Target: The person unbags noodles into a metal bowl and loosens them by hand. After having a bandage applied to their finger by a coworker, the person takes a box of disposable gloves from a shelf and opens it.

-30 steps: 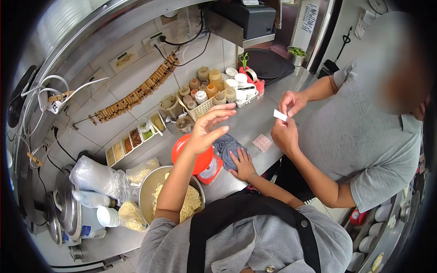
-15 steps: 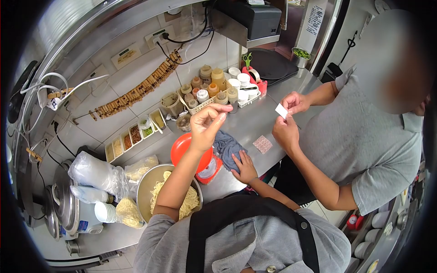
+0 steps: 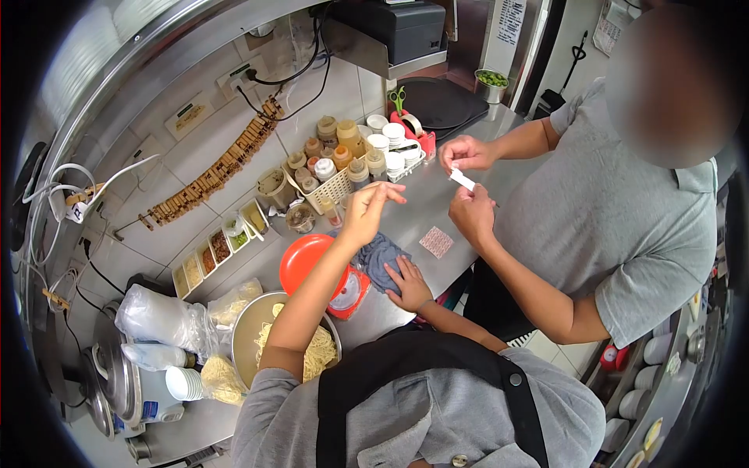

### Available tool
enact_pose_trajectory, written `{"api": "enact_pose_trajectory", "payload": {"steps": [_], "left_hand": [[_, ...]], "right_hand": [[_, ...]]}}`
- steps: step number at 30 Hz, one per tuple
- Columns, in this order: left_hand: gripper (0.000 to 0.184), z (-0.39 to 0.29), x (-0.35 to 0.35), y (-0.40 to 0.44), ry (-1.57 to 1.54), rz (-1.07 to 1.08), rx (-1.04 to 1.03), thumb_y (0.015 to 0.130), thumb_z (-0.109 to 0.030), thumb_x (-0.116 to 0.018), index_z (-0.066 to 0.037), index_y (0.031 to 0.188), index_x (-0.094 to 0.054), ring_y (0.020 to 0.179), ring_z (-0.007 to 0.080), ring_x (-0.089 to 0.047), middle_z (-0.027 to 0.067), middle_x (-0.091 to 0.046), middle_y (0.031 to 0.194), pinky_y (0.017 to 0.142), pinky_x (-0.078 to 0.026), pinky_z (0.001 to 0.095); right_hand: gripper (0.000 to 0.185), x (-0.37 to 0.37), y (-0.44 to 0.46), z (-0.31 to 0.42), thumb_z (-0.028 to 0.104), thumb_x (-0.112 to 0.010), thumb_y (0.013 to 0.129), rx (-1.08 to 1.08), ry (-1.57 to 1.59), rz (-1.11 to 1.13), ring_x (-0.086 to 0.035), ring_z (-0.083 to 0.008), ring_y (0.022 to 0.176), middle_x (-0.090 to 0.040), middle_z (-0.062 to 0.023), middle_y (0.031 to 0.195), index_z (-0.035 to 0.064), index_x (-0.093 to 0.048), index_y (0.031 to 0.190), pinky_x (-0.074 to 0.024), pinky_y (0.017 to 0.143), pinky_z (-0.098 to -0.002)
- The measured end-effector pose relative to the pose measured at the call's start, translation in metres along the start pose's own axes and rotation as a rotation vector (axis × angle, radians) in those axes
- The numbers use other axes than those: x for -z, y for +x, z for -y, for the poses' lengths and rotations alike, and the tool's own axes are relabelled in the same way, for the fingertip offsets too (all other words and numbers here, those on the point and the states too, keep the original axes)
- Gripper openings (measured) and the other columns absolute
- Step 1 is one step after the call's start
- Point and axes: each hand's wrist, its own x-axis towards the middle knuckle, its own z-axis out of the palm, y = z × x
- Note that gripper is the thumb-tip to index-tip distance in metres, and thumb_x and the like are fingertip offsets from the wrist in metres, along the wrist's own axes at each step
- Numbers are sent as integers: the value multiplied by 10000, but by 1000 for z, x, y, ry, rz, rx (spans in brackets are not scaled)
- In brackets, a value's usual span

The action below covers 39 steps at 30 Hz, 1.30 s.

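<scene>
Head view, with the red scale (image 3: 353,295) and its round orange-red dish (image 3: 296,260) near the middle as your landmark. Well to the left of the scale, clear plastic bags (image 3: 160,316) are bunched on the steel counter (image 3: 191,429), with a stack of white cups (image 3: 185,383) on its side just below them. Farther up and left of the scale, a slanting row of wooden clothespins (image 3: 214,171) hangs along the tiled wall, above a line of small food containers (image 3: 220,246). Just below and left of the scale sits a wide metal bowl (image 3: 248,335) of pale noodles (image 3: 318,352), partly hidden by your left forearm. Beyond the scale stands a cream basket (image 3: 337,189) of capped bottles. Your left hand (image 3: 369,212) is raised above and slightly right of the scale, fingers loosely bent, with nothing visible in its grasp. Just right of the scale lies a rumpled blue-grey cloth (image 3: 373,261); your right hand (image 3: 409,286) rests palm down on its near edge, fingers spread, unclenched. Farther right of the scale, a small patterned square (image 3: 437,242) lies flat on the counter. Rightmost, well apart from the scale, another person in a grey shirt (image 3: 608,226) holds a small white strip (image 3: 462,179) between both hands.
</scene>
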Motion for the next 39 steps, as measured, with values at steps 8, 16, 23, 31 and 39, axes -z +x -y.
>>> {"api": "enact_pose_trajectory", "payload": {"steps": [8, 16, 23, 31, 39], "left_hand": [[480, 7, -25, 9, 1, -1, 60, 1002, -289, -350, 33, 850, -673, 929, 209, -619, 159, -672, 955, 847, -447, 316], [508, 13, -38, -6, -119, 33, 153, 1006, -336, -349, 29, 863, -673, 905, 185, -625, 142, -682, 938, 857, -458, 315], [495, 19, -41, -12, -135, 50, 166, 1005, -328, -356, 33, 869, -667, 900, 166, -618, 136, -682, 934, 854, -458, 310], [456, 13, -39, -14, -126, 45, 148, 1003, -290, -370, 41, 882, -660, 888, 162, -614, 139, -678, 951, 843, -451, 299], [451, 15, -36, -18, -131, 45, 153, 1003, -283, -373, 48, 881, -655, 892, 169, -621, 143, -677, 949, 842, -463, 302]], "right_hand": [[720, -3, 0, -4, 363, -617, 799, 0, -13, -7, -215, -383, 1364, -231, -206, 1468, 220, -302, 1430, -242, 1081, -515], [735, -1, -1, -2, 369, -611, 801, -14, 3, 18, -206, -383, 1367, -217, -198, 1476, 236, -275, 1441, -229, 1089, -512], [735, -3, -2, -3, 370, -607, 803, -10, 0, 19, -202, -381, 1370, -202, -195, 1485, 241, -270, 1443, -231, 1087, -514], [733, -2, -1, -2, 368, -609, 801, -24, 10, 25, -206, -386, 1366, -207, -195, 1483, 236, -276, 1440, -239, 1079, -521], [736, 1, -1, 0, 358, -617, 796, -30, 1, 33, -206, -384, 1367, -214, -193, 1480, 231, -282, 1439, -243, 1078, -522]]}}
